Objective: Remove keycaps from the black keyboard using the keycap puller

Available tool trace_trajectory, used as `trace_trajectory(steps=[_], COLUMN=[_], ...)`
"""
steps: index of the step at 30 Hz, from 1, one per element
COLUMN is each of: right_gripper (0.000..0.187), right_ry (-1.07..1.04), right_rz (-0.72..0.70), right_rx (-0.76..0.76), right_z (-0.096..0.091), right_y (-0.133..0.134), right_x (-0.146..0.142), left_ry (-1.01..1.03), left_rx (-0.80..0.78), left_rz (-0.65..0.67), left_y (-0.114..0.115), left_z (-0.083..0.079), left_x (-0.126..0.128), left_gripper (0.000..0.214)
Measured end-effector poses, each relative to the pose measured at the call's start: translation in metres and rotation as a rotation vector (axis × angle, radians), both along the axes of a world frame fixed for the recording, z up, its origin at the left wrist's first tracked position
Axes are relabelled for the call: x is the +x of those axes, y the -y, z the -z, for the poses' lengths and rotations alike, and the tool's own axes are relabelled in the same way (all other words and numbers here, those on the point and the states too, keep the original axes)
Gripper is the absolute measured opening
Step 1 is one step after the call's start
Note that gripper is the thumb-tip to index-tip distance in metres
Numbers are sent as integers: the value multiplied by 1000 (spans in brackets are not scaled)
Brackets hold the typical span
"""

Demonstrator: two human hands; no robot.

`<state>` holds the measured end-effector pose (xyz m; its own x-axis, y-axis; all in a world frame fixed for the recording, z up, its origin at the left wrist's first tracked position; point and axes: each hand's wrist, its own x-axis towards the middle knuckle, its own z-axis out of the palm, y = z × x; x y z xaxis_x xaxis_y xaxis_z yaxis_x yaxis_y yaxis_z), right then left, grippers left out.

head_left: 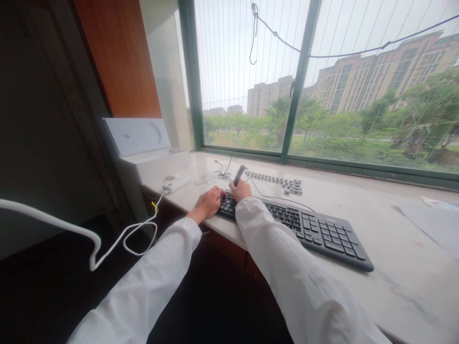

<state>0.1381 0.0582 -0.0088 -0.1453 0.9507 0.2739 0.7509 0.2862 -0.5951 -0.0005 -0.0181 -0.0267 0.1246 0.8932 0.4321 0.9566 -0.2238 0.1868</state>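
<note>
A black keyboard (333, 236) lies along the front of the marble-look counter, with many keycaps off its left and middle parts, while the keys at its right end are in place. My left hand (208, 203) holds the keyboard's left end, fingers bent over its top. My right hand (241, 190) is closed round a dark brush (239, 175) held upright over the keyboard's left part; bristles seem to show at its top end, and its lower end is hidden by my hand. Behind the keyboard, loose keycaps (274, 179) lie in rows.
An open white box (161, 165) stands at the left by the wall. A white power strip (176, 183) lies before it, its white cable (139, 224) hanging off the edge. A thin black cable (224, 175) lies behind my hands. Papers (430, 222) lie right; a window (251, 95) rises behind.
</note>
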Motion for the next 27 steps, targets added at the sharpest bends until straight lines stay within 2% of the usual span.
trace_trajectory(steps=[9,27], right_gripper=[33,33], right_ry=[-19,34], right_rz=[14,-62], right_rx=[43,83], right_z=[-1,-3], right_y=[8,10], right_x=[1,-4], left_ry=[11,-6], left_rx=[10,5], left_rz=[3,-17], left_y=[2,1], left_z=[-2,-1], left_x=[2,1], left_gripper=[27,26])
